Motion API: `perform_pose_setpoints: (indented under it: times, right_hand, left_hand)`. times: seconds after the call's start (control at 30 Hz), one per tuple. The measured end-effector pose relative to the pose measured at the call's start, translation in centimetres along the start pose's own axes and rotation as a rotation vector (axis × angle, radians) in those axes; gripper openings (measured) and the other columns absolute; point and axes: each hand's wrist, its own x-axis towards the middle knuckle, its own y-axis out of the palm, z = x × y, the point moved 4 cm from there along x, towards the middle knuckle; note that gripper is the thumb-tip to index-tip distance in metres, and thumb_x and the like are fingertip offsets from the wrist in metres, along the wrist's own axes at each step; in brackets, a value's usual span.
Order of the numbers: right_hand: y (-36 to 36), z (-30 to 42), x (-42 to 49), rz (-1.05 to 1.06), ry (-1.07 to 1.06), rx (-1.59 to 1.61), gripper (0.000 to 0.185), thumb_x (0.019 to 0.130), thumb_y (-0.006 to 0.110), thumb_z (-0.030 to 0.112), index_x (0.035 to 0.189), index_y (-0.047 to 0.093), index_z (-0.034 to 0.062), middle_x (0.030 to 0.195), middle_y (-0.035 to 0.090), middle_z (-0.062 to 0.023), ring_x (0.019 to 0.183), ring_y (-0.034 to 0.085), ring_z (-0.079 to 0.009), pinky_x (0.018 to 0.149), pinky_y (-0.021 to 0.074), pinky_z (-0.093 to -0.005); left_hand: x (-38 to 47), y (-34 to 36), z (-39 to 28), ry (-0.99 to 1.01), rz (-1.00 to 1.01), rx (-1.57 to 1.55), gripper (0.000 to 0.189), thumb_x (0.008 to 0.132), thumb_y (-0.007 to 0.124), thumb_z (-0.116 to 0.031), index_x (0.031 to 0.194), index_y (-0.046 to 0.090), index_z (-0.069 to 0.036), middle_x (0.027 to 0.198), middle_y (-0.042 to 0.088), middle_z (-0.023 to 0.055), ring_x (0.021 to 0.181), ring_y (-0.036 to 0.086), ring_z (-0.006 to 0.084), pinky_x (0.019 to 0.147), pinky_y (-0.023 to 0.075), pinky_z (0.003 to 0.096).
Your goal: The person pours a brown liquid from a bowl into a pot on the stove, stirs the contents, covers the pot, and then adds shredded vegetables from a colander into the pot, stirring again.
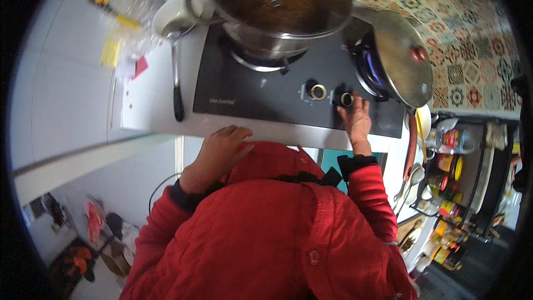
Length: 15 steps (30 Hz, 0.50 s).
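Observation:
My right hand (357, 120) is at the right control knob (347, 99) of a black gas cooktop (266, 96), with thumb and fingers around the knob's edge. The left control knob (318, 91) sits beside it, untouched. Over a blue flame (372, 66) on the right burner rests a lidded pan (402, 60) with a long reddish-brown handle (410, 148). A large steel pot (266, 39) under a glass lid (250, 2) stands on the left burner. My left hand (220, 152) is in front of my red garment, near the counter edge, fingers loosely bent and holding nothing.
Left of the cooktop lie a black-handled ladle (175, 71) and a white bowl (170, 12). Clear plastic bags (139, 16) are farther left. To the right are chopsticks (421, 137), a spoon (415, 176) and a rack with several jars (449, 166). Patterned tiles (456, 46) line the wall.

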Motion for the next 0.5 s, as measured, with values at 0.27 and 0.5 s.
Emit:
perform_pose_setpoints:
  times: [0.27,0.5]
  right_hand:
    - [0.5,0.1,0.7,0.022,-0.084,-0.072,0.062,0.08,0.075,0.029,0.134,0.047,0.0167,0.121,0.054,-0.0155,0.106,0.06,-0.0369,0.086,0.0527,-0.0456]
    - [1.7,0.1,1.8,0.043,-0.066,-0.115,0.056,0.081,0.073,0.03,0.13,0.05,0.0151,0.118,0.055,-0.0171,0.104,0.06,-0.0363,0.087,0.0519,-0.045]
  left_hand:
    - [-1.5,0.0,4.1,-0.082,-0.152,-0.064,0.026,0.083,0.069,-0.017,0.105,0.063,-0.004,0.1,0.066,0.0152,0.091,0.064,0.0349,0.079,0.0522,0.0416]
    - [-2.2,-0.8,6.3,-0.129,-0.138,0.002,0.027,0.086,0.067,-0.022,0.106,0.063,-0.005,0.103,0.065,0.0155,0.094,0.063,0.0355,0.081,0.0514,0.0427]
